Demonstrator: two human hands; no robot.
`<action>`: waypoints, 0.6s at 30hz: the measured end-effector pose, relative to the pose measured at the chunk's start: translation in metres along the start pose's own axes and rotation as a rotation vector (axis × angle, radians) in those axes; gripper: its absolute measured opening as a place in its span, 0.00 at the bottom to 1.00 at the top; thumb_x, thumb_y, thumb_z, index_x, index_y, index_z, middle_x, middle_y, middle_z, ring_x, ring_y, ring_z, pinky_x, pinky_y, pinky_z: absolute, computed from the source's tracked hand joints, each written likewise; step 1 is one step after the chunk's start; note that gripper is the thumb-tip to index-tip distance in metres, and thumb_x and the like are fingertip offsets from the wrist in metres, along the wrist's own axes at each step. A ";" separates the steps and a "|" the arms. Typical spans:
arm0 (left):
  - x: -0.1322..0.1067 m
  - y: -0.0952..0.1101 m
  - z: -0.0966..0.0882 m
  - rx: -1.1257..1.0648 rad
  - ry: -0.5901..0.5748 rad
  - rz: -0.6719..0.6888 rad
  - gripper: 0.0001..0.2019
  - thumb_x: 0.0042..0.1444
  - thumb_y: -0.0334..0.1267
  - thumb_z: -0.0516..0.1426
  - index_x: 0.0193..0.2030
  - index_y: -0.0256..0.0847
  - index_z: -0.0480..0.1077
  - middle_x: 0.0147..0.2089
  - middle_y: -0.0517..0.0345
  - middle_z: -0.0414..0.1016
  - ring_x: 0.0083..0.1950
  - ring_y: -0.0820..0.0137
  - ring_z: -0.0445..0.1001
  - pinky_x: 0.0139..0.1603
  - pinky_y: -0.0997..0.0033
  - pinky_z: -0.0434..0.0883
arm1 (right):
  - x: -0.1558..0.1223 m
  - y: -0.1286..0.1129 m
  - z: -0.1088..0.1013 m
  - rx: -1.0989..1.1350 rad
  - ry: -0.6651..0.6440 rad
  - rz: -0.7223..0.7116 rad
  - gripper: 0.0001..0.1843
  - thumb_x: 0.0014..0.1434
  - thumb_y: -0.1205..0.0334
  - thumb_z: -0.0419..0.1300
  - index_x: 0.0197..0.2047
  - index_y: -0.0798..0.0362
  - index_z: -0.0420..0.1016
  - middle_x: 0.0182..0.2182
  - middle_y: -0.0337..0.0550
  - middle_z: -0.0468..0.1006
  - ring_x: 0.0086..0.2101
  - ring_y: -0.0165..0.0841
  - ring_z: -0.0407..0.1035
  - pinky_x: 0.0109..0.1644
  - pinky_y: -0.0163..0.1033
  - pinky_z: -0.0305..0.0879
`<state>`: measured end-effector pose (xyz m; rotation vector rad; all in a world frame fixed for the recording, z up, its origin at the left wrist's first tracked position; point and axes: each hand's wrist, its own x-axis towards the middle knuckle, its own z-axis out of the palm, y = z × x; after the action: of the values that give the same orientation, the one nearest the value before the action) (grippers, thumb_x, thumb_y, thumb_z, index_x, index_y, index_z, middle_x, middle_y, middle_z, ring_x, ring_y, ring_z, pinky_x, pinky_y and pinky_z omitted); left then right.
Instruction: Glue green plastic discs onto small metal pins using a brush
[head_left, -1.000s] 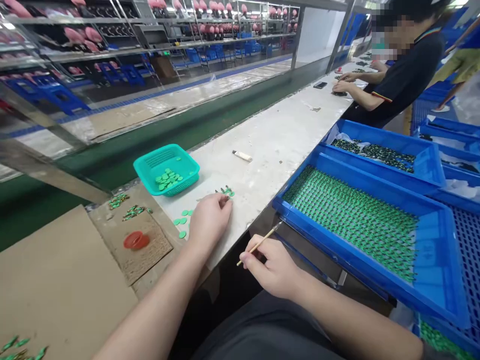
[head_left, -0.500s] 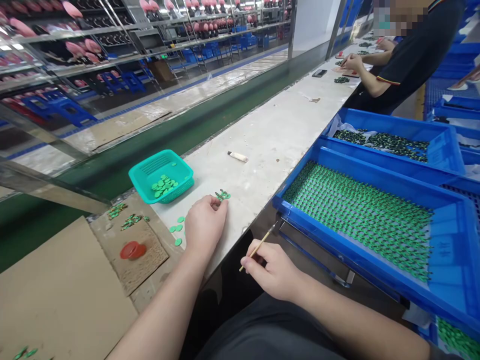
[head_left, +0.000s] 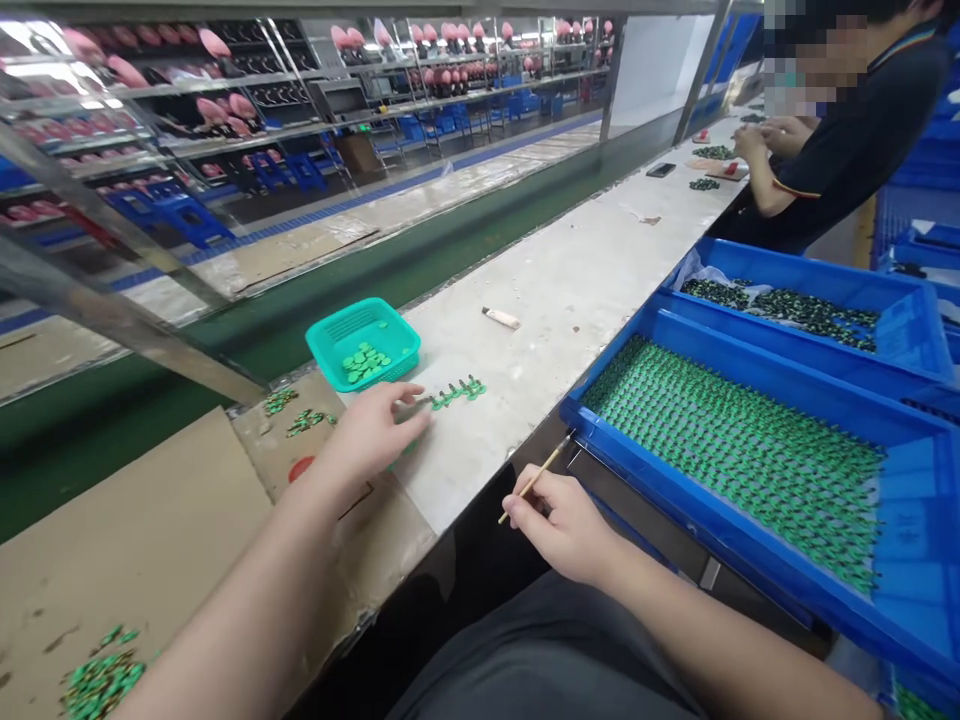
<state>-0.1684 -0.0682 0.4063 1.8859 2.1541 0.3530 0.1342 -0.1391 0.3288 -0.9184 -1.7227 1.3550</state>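
Observation:
My left hand hovers over the near part of the pale bench, thumb and fingers spread, with nothing visible in them. Just past its fingertips, a short row of small green pieces with dark upright tips stands on the bench. Green discs are partly hidden beneath the hand. In front of my body, my right hand pinches a thin wooden paintbrush, its dark tip pointing up toward the blue tray. A teal basket holding loose green discs sits beyond my left hand.
On the right, a blue tray carries dense rows of green pieces; another blue tray is behind it. Cardboard with small green piles and a red dish lies left. A small tube rests mid-bench. A co-worker sits farther along.
My left hand has left the row of green pieces, drawn back to the left and opened. The row now shows more pieces. My right hand still holds the paintbrush; the view has shifted left.

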 end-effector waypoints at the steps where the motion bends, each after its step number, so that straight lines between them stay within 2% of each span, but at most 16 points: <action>1: 0.007 0.001 0.002 0.009 -0.043 0.043 0.20 0.73 0.52 0.67 0.62 0.42 0.78 0.62 0.49 0.82 0.60 0.60 0.82 0.64 0.48 0.83 | -0.001 -0.002 0.002 -0.007 -0.010 -0.006 0.14 0.76 0.55 0.64 0.37 0.49 0.77 0.31 0.41 0.84 0.30 0.32 0.77 0.36 0.35 0.72; 6: 0.026 0.009 0.018 0.021 -0.132 0.177 0.21 0.74 0.52 0.66 0.65 0.43 0.77 0.65 0.47 0.81 0.62 0.58 0.82 0.65 0.47 0.83 | -0.008 -0.012 0.010 -0.060 -0.024 -0.012 0.15 0.76 0.54 0.63 0.36 0.49 0.76 0.29 0.39 0.82 0.29 0.32 0.76 0.34 0.35 0.69; 9: 0.029 0.014 0.021 0.013 -0.141 0.190 0.21 0.74 0.52 0.66 0.65 0.43 0.78 0.66 0.47 0.81 0.62 0.58 0.82 0.65 0.47 0.84 | -0.011 -0.013 0.014 -0.099 -0.028 -0.013 0.14 0.76 0.54 0.64 0.36 0.49 0.76 0.28 0.39 0.82 0.28 0.32 0.76 0.33 0.35 0.69; 11: 0.027 0.015 0.017 0.007 -0.134 0.177 0.21 0.74 0.52 0.66 0.65 0.43 0.78 0.66 0.47 0.81 0.63 0.58 0.82 0.65 0.47 0.84 | -0.012 -0.014 0.015 -0.116 -0.031 -0.019 0.15 0.76 0.53 0.64 0.36 0.49 0.76 0.28 0.39 0.82 0.28 0.33 0.76 0.34 0.36 0.70; 14: 0.010 0.006 -0.001 0.010 -0.090 0.109 0.22 0.74 0.52 0.66 0.68 0.43 0.76 0.67 0.46 0.80 0.63 0.58 0.82 0.65 0.47 0.84 | -0.013 -0.016 0.014 -0.122 -0.025 -0.034 0.16 0.77 0.52 0.64 0.36 0.48 0.76 0.28 0.40 0.82 0.29 0.33 0.77 0.34 0.37 0.71; 16: -0.011 -0.006 -0.015 0.031 -0.074 0.031 0.23 0.75 0.53 0.65 0.68 0.42 0.76 0.66 0.47 0.81 0.61 0.59 0.83 0.63 0.48 0.84 | -0.014 -0.017 0.013 -0.114 -0.013 -0.044 0.16 0.78 0.50 0.62 0.37 0.48 0.77 0.31 0.42 0.84 0.31 0.35 0.79 0.37 0.38 0.74; 18: -0.036 -0.018 -0.024 0.065 -0.106 -0.047 0.20 0.75 0.53 0.65 0.63 0.42 0.78 0.62 0.49 0.82 0.58 0.61 0.83 0.61 0.51 0.85 | -0.014 -0.018 0.012 -0.107 -0.008 -0.047 0.16 0.79 0.51 0.60 0.39 0.49 0.77 0.34 0.44 0.86 0.34 0.36 0.82 0.41 0.39 0.78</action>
<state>-0.1887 -0.1068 0.4238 1.8407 2.1600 0.1719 0.1288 -0.1596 0.3430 -0.9261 -1.8267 1.2478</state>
